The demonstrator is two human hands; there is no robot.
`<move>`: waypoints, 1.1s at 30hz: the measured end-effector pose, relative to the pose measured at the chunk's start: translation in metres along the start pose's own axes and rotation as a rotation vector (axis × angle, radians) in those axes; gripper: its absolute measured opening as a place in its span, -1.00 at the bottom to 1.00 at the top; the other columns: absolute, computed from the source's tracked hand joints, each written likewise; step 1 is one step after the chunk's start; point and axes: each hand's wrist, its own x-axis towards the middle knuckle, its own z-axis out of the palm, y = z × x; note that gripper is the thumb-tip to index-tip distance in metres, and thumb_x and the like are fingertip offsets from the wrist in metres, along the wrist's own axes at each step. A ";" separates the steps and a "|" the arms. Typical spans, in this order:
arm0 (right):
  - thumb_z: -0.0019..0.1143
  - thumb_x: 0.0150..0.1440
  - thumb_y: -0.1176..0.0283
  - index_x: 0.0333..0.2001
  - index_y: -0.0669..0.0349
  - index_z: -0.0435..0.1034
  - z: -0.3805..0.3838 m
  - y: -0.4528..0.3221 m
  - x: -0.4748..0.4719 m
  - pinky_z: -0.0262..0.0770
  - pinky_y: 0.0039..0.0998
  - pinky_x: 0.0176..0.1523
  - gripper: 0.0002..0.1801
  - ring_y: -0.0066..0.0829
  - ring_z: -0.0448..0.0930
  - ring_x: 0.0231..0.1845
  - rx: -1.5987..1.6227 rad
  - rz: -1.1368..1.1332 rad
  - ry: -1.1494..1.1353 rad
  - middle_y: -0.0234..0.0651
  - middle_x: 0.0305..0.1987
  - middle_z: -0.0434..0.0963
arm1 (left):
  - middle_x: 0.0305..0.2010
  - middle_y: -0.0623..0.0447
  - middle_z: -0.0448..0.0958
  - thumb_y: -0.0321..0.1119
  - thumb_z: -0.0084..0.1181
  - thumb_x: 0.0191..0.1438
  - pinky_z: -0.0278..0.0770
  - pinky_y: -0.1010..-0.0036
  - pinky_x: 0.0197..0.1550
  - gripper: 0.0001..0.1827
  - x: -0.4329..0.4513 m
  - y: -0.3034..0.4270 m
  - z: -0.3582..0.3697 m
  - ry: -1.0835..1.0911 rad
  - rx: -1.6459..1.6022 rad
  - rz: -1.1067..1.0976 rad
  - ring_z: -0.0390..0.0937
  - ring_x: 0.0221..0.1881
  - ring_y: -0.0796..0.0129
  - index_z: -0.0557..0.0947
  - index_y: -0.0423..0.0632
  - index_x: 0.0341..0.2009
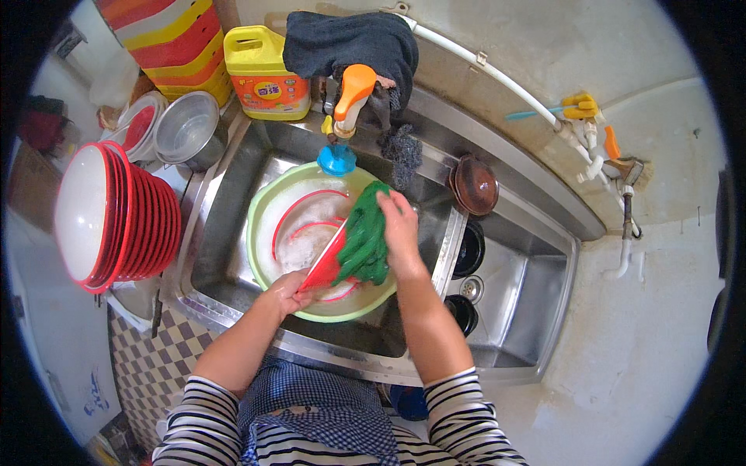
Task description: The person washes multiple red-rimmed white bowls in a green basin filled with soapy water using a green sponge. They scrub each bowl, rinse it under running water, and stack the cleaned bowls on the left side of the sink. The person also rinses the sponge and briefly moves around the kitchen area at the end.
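My left hand [289, 293] grips the lower rim of a red bowl or plate [322, 269] with a white inside, held tilted over a light green basin [256, 236]. A green cloth [365, 242] lies against the dish's red outer side, with my right hand [400, 218] gripping its upper right part. Soapy water [303, 233] fills the basin, and red-rimmed white dishes lie in it. The basin stands in the left bowl of a steel sink, below a tap with an orange lever [355, 87] and a blue spout end [336, 160].
Stacked red-and-white dishes [125, 218] stand left of the sink. Behind are a yellow detergent jug [267, 73], a dark cloth [352, 43] and a steel-wool scourer [402, 151]. Brown bowls [476, 185] rest by the divider; black bowls [470, 249] lie in the right sink bowl.
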 end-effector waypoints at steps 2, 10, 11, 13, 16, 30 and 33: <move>0.12 0.08 0.22 -0.12 0.25 0.43 -0.012 -0.009 0.012 0.41 -0.47 -0.05 -0.63 -0.47 0.52 -0.18 0.228 0.348 -0.179 -0.34 -0.21 0.52 | -0.44 0.02 0.52 -0.53 -0.14 0.10 0.16 0.73 -0.85 -0.71 -0.013 0.000 -0.006 -0.039 0.138 0.015 0.22 -0.85 0.58 0.45 -0.15 -0.06; -0.05 0.17 0.29 0.02 0.19 0.32 -0.007 0.080 -0.036 0.45 -0.40 0.00 -0.64 -0.40 0.52 -0.11 0.677 0.300 -0.215 -0.28 -0.06 0.47 | -0.32 -0.01 0.59 -0.41 -0.12 0.15 0.34 0.66 -0.80 -0.77 -0.018 -0.008 0.025 0.091 -0.165 0.156 0.45 -0.71 0.49 0.48 -0.06 -0.09; -0.07 0.18 0.32 0.02 0.18 0.31 -0.008 0.095 -0.040 0.45 -0.40 0.01 -0.65 -0.40 0.52 -0.10 0.744 0.314 -0.162 -0.28 -0.03 0.46 | -0.35 0.00 0.59 -0.39 -0.12 0.16 0.33 0.65 -0.81 -0.79 -0.015 -0.008 0.016 0.049 -0.107 0.166 0.44 -0.72 0.49 0.48 -0.06 -0.11; -0.10 0.18 0.38 0.03 0.19 0.30 0.007 0.092 -0.053 0.43 -0.40 0.02 -0.67 -0.39 0.51 -0.09 0.684 0.249 -0.030 -0.27 -0.01 0.45 | -0.40 0.02 0.58 -0.37 -0.13 0.16 0.31 0.65 -0.82 -0.79 -0.018 -0.005 0.009 0.024 -0.129 0.161 0.42 -0.74 0.49 0.47 -0.03 -0.11; -0.16 0.09 0.55 -0.03 0.28 0.31 0.026 0.072 -0.076 0.37 -0.40 0.03 -0.67 -0.42 0.45 -0.07 0.383 0.005 0.163 -0.27 -0.06 0.43 | -0.46 0.03 0.55 -0.41 -0.11 0.14 0.25 0.65 -0.85 -0.78 -0.020 -0.003 0.007 0.058 -0.156 0.183 0.37 -0.78 0.48 0.45 -0.04 -0.10; 0.04 0.02 0.10 0.17 0.18 0.22 -0.014 0.220 -0.041 -0.05 0.03 0.30 -0.34 -0.07 0.19 0.28 -0.238 -0.252 -0.440 -0.05 0.24 0.23 | -0.10 -0.05 0.47 -0.70 0.03 -0.26 0.58 0.46 -0.42 -0.33 -0.092 0.019 0.002 0.225 0.184 0.541 0.54 -0.23 0.22 0.34 -0.18 0.09; 0.00 0.05 0.09 0.13 0.18 0.25 -0.004 0.232 -0.036 0.05 -0.01 0.26 -0.38 -0.03 0.26 0.22 -0.478 -0.159 -0.488 -0.03 0.18 0.30 | -0.12 -0.03 0.44 -0.68 -0.02 -0.36 0.53 0.47 -0.42 -0.22 -0.115 0.027 0.004 0.212 0.204 0.533 0.50 -0.26 0.24 0.30 -0.11 0.13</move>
